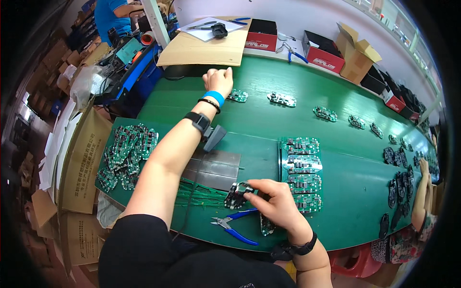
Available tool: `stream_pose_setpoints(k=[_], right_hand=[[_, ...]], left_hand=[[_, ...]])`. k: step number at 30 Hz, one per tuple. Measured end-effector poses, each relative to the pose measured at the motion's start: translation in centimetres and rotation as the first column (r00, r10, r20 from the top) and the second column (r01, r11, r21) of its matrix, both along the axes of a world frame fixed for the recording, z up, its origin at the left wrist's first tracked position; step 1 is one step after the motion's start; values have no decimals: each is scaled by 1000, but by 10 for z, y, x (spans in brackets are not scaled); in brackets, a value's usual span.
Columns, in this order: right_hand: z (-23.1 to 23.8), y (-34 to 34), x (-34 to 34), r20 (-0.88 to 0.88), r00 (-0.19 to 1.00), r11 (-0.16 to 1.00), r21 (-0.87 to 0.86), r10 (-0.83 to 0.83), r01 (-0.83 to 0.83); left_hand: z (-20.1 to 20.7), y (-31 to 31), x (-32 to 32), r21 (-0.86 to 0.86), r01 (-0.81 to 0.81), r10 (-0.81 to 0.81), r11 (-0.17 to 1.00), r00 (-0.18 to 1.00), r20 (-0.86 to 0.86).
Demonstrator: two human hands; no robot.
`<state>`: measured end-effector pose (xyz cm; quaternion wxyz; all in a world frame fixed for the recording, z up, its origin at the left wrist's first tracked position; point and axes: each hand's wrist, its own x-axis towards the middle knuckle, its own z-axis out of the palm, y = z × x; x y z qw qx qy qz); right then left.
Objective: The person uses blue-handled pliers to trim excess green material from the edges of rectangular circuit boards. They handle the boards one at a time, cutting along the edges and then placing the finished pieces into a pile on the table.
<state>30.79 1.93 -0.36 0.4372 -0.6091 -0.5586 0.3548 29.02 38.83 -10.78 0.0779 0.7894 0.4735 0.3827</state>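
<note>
The right hand [276, 204] is pinching a populated circuit board [236, 196] between thumb and fingers, holding it near the worktop's front edge, while the left hand [218, 80] is reaching far forward, its fingers curling; whether they are gripping anything, I cannot tell. The pinched board is probably feeling light and stiff, its raised black components likely being fragile, so its rim is offering the safest hold. Slender green strips [199, 194] are lying beside it, near blue-handled side cutters [235, 225]. A rectangular board panel [302, 175] is lying flat on the smooth, glossy green worktop [259, 125]; rounded, elongated boards [127, 151] are forming a jumbled pile leftward.
</note>
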Motion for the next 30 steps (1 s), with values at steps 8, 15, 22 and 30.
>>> stream_pose_setpoints(k=[8, 15, 22, 30], right_hand=[[-23, -2, 5, -65, 944, 937, 115, -324, 329], [-10, -2, -4, -114, 929, 935, -9, -353, 354], [-18, 1, -3, -81, 954, 957, -51, -290, 286], [-22, 3, -4, -101, 956, 961, -35, -275, 273]], left_hand=[[133, -158, -75, -760, 573, -890, -305, 112, 441], [114, -84, -89, -677, 710, -613, 192, 626, 482], [-1, 46, -99, -740, 328, 225, 587, 812, 539], [16, 10, -97, -120, 0, 5, 993, 999, 37]])
